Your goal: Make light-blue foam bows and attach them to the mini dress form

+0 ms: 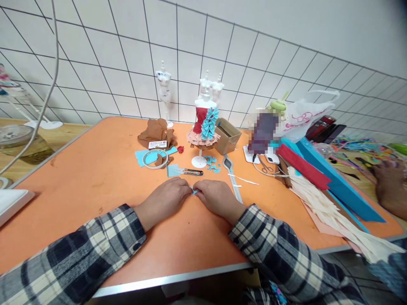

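My left hand and my right hand meet over the orange table, fingers closed from both sides on a small piece of blue paper. Only a sliver of it shows between the fingertips. Just beyond stands a miniature dress form in a red bodice, blue ruffles and a pink skirt. Black-handled thread snips lie before it, beside a light blue square. Blue scraps are scattered near the form's white base. A ring-shaped roll of tape lies on blue paper to the left.
Brown crepe paper and a cardboard box sit at the back, with bare white dress forms behind. Scissors, long paper strips and a plastic bag occupy the right. Another person's hand rests at far right.
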A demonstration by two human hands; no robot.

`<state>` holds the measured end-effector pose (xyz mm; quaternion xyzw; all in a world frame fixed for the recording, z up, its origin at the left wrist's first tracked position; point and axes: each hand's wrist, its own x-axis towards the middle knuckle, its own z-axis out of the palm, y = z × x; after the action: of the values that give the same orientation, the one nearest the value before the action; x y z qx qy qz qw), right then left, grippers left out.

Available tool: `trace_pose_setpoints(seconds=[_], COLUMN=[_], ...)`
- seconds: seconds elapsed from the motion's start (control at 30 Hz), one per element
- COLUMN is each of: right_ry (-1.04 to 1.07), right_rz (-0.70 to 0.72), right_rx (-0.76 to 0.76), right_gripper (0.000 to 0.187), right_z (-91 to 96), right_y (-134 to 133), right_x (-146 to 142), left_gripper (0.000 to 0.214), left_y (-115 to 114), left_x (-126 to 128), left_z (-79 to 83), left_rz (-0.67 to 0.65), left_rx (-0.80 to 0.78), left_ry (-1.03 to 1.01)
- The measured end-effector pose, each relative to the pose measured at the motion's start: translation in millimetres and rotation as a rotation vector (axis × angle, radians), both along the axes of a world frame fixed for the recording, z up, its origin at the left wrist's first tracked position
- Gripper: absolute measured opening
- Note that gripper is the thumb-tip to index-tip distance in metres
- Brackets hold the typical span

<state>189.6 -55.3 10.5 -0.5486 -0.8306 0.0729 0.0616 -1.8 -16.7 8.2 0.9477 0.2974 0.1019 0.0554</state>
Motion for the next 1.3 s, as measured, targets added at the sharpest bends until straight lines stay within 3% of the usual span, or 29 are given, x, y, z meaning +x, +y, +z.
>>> trace_pose_setpoints(seconds=[0.33,0.53,1.3], right_ry=[-0.061,-0.076,0.040], right_rz=[0.022,0.018,-0.031], right_rx=[0.020,0.056,0.008], right_gripper=[0.032,0.027,0.025], right_z=[5.4,5.0,0.1], right_y=[-2.2,-3.9,-1.5], right_x=[-1.5,-1.8,0.1], left_gripper=[0.022,0.024,0.023], left_y=[0.3,0.8,-0.3], left_x=[1.3,-0.4,1.3], left_z=[-1.1,-2.2,3.5], left_rz=[0.000,-0.017,-0.033], left_rx=[-0.023,-0.012,0.003], left_ry=[-0.022,-0.029,-0.030])
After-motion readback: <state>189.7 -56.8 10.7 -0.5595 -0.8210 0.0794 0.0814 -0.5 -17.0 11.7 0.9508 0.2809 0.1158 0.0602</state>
